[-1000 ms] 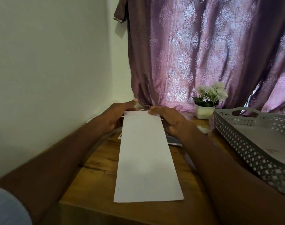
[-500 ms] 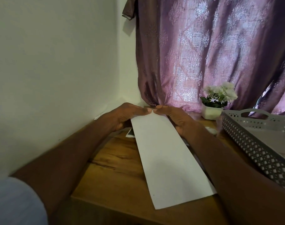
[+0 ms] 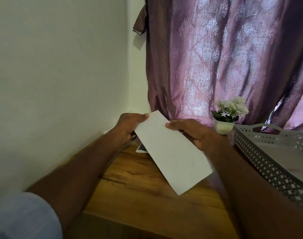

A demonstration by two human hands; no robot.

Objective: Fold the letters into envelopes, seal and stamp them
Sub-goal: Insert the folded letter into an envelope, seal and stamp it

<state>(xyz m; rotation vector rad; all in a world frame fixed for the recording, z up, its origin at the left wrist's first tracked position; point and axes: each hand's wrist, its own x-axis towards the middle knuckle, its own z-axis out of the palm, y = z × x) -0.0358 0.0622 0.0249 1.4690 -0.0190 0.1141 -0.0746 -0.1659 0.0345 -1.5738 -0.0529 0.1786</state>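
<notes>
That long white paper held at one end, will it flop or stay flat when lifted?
The white paper likely flexes yet keeps shape: its free end spans straight. Probably light: the left hand and right hand grip only its far end.

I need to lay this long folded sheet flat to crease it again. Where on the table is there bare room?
Bare wood lies near the front edge of the table, between the forearms. Crowded: papers under the left hand, flower pot and tray to the right.
</notes>
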